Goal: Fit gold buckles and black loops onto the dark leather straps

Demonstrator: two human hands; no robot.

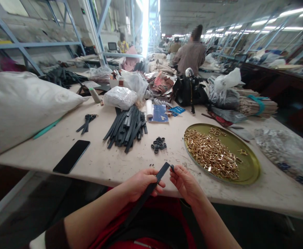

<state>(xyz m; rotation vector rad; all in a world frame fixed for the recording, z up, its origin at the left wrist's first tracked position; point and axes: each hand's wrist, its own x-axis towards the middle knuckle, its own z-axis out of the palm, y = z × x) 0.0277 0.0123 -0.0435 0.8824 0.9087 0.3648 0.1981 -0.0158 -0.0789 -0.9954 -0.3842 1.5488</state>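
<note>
My left hand [147, 183] grips a long black strap [163, 172] near its upper end, thumb on top; the rest of the strap slants down toward my lap. Just right of the strap's tip, my right hand [183, 180] pinches a small black loop [172, 167] between thumb and finger. Beyond my hands lies a little heap of black loops [159, 145]. A pile of black straps [127, 128] rests behind it to the left. To the right sits a round gold tray [249, 164] holding many gold metal buckles [213, 152].
A black phone [72, 156] lies at the left, with a few tied black straps [87, 123] behind it. A big white sack [24, 107] fills the far left. Plastic bags, a blue booklet [158, 113] and a black bag [190, 90] line the back. A person [191, 57] is farther off.
</note>
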